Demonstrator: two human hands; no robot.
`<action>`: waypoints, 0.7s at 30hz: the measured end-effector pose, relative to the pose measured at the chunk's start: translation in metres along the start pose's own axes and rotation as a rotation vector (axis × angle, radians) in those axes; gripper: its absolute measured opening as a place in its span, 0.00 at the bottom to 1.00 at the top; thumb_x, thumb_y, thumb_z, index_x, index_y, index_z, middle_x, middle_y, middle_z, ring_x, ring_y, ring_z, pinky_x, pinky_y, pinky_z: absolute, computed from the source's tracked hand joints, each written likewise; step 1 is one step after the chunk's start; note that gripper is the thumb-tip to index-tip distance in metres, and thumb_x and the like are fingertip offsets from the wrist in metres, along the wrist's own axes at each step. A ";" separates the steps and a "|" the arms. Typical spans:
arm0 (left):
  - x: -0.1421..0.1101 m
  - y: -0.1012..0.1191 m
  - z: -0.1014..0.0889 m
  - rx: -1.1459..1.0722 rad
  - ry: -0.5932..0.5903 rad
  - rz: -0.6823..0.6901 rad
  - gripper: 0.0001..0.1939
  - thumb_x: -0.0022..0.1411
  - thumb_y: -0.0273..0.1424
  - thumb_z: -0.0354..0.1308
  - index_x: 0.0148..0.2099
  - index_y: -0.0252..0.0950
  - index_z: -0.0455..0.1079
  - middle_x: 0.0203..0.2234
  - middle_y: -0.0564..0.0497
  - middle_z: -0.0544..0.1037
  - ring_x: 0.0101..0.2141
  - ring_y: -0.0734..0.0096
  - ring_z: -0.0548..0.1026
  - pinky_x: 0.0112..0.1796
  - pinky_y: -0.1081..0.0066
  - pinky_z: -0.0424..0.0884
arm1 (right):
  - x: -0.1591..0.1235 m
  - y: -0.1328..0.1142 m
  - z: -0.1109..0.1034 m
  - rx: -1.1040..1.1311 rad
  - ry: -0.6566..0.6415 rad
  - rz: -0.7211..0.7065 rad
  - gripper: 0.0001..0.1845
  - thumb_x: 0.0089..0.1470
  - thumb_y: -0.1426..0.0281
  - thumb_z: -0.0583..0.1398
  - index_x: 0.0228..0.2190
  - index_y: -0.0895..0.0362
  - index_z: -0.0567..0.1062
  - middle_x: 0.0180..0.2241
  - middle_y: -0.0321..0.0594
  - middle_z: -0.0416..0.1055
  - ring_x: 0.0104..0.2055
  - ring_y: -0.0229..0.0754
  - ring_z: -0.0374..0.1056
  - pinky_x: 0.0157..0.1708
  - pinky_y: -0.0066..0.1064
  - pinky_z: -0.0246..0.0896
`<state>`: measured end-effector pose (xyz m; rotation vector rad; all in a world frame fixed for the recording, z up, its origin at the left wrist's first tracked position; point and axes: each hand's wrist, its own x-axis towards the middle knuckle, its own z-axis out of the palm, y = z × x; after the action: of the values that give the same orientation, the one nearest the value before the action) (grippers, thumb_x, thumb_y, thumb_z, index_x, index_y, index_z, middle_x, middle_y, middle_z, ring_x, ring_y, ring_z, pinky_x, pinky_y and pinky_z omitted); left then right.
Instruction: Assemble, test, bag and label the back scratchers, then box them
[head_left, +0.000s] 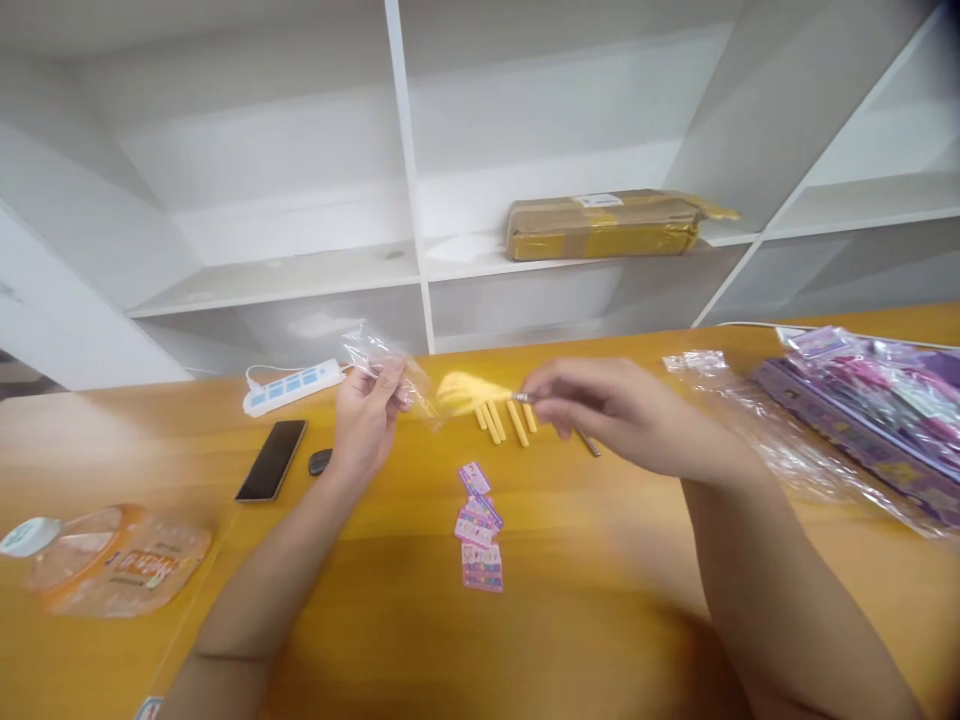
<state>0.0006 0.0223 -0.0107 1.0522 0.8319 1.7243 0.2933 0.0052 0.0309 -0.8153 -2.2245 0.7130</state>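
Observation:
My left hand (367, 415) pinches a small clear plastic bag (367, 345), whose lower end points toward the middle of the table. From the right, my right hand (600, 405) grips the dark end of a bundled yellow cord (474, 390). The cord's looped end is close to the bag; whether the two touch I cannot tell. Behind and below the cord lie several yellow sticks (519, 424). A thin dark rod (589, 443) shows under my right hand. Nearer to me, several small pink and purple printed cards (481, 566) lie in a loose column.
On the left are a white power strip (294, 388), a phone (272, 460), a small black object (319, 462) and a plastic bottle (120, 560) on its side. Clear bags (780, 440) and packaged purple goods (885, 400) lie right. A taped box (604, 225) sits on the shelf.

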 end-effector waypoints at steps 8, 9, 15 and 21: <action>-0.008 0.012 0.003 -0.021 -0.059 -0.002 0.22 0.56 0.41 0.79 0.31 0.37 0.68 0.22 0.59 0.68 0.23 0.81 0.69 0.26 0.79 0.68 | -0.003 -0.006 0.018 -0.376 0.061 -0.088 0.14 0.76 0.60 0.55 0.42 0.52 0.78 0.37 0.39 0.79 0.35 0.41 0.73 0.34 0.33 0.61; -0.008 0.012 0.002 -0.014 -0.064 0.004 0.22 0.56 0.41 0.79 0.31 0.37 0.68 0.22 0.59 0.68 0.23 0.81 0.69 0.26 0.79 0.68 | -0.003 -0.005 0.017 -0.382 0.072 -0.095 0.15 0.76 0.60 0.55 0.42 0.52 0.77 0.38 0.40 0.79 0.35 0.41 0.73 0.35 0.33 0.62; -0.005 0.013 -0.001 0.018 -0.067 0.020 0.23 0.56 0.42 0.79 0.30 0.36 0.69 0.22 0.58 0.69 0.23 0.81 0.69 0.25 0.78 0.68 | -0.005 -0.005 0.010 -0.412 0.200 -0.159 0.11 0.75 0.61 0.57 0.44 0.52 0.77 0.39 0.41 0.79 0.36 0.42 0.73 0.35 0.33 0.63; -0.010 0.013 0.003 -0.012 -0.054 0.011 0.23 0.55 0.41 0.79 0.31 0.36 0.68 0.23 0.58 0.70 0.23 0.81 0.70 0.25 0.78 0.68 | -0.006 -0.007 0.011 -0.484 0.239 -0.181 0.10 0.74 0.62 0.57 0.43 0.52 0.76 0.38 0.41 0.78 0.35 0.41 0.73 0.35 0.33 0.62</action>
<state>0.0011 0.0089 -0.0005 1.0926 0.7816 1.7007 0.2869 -0.0067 0.0263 -0.8570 -2.2369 -0.0192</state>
